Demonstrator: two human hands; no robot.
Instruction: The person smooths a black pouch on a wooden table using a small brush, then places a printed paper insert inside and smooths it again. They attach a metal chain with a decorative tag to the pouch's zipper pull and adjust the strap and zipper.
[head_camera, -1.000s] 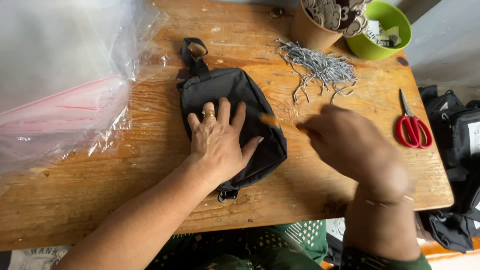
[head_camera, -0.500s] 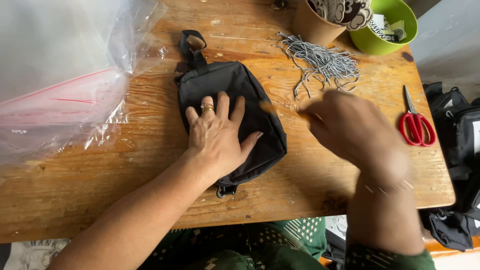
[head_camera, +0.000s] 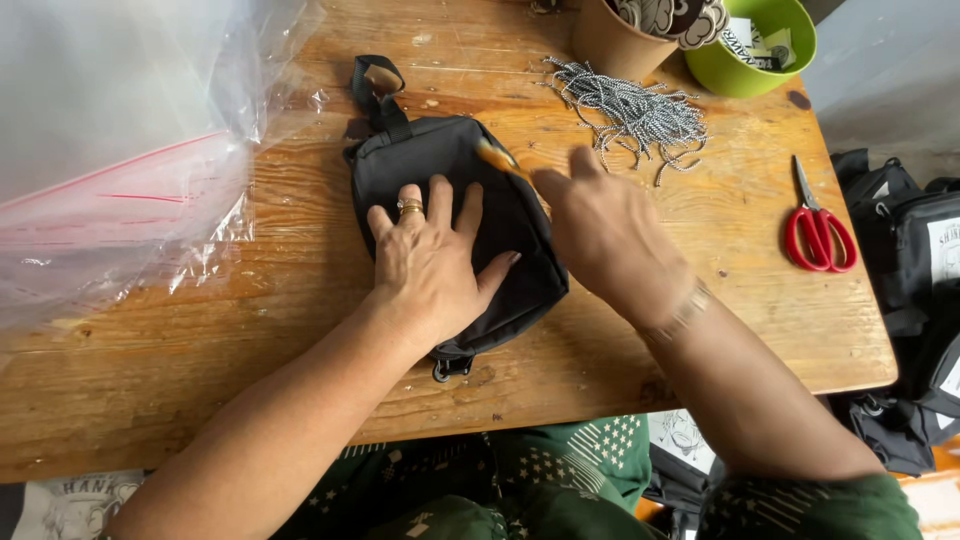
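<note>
A small black pouch bag (head_camera: 420, 160) lies on the wooden table (head_camera: 250, 330), its strap loop pointing to the far side. My left hand (head_camera: 430, 265) presses flat on the bag with fingers spread; a ring sits on one finger. My right hand (head_camera: 610, 235) hovers at the bag's right edge and pinches a thin orange-tipped tool (head_camera: 497, 158) against the top of the bag.
A pile of black-and-white cords (head_camera: 630, 105) lies behind my right hand. Red scissors (head_camera: 818, 232) rest at the right. A brown cup (head_camera: 625, 35) and a green bowl (head_camera: 765, 55) stand at the back right. Clear plastic bags (head_camera: 120, 140) cover the left. Black bags (head_camera: 920, 270) hang beyond the table's right edge.
My right hand has moved left toward the bag, bringing the orange-tipped tool onto its top. My left hand stays pressed on the bag.
</note>
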